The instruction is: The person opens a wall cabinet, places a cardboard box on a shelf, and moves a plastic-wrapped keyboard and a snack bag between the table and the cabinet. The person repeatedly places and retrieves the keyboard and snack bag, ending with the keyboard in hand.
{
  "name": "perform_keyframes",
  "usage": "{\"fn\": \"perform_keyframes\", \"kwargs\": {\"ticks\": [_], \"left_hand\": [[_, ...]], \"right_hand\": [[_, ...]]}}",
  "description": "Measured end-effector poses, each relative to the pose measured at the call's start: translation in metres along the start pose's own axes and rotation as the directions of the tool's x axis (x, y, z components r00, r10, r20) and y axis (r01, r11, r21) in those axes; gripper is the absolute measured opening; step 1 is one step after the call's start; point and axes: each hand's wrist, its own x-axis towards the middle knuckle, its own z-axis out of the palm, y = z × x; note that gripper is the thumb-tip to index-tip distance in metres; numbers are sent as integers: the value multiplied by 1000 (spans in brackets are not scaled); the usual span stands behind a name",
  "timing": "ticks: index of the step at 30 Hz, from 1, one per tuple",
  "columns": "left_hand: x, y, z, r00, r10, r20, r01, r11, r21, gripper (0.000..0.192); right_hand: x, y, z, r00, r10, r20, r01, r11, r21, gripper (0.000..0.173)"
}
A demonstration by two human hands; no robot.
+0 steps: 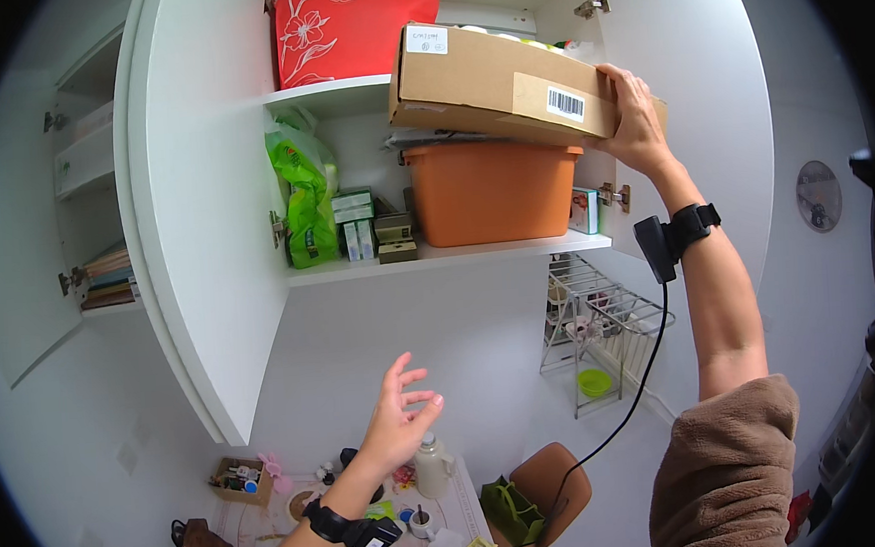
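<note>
A shallow cardboard box (493, 82) tilts down to the right in the open wall cabinet, over an orange plastic bin (496, 193) on the lower shelf. My right hand (637, 122) grips the box's right end, thumb below and fingers on its upper edge. White and green items show inside the box's top. My left hand (404, 411) is raised in the air below the cabinet, fingers apart, holding nothing. A red bag with a white flower print (355, 36) lies on the upper shelf, left of the box.
Open cabinet doors (198, 175) flank the shelves. A green plastic bag (305, 199) and small boxes (359, 225) stand left of the bin. Below are a cluttered table (273, 528) with a thermos jug (433, 469), a brown chair (562, 469) and a metal drying rack (596, 286).
</note>
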Motion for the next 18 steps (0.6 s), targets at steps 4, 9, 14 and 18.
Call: {"fn": "perform_keyframes", "kwargs": {"ticks": [4, 9, 14, 18], "left_hand": [[14, -8, -6, 998, -52, -46, 50, 998, -31, 72], [27, -12, 0, 1000, -28, -13, 28, 1000, -4, 70], [37, 0, -3, 997, -77, 6, 77, 982, -174, 68], [25, 17, -22, 987, -28, 161, 117, 811, -574, 67]], "right_hand": [[2, 8, 18, 1000, 2, 1, -2, 1000, 9, 89], [5, 11, 37, 999, 44, 11, -44, 998, -34, 90], [-5, 1, 25, 997, -34, -66, 29, 997, -78, 82], [-68, -33, -27, 976, -193, -103, 173, 969, -175, 61]]}}
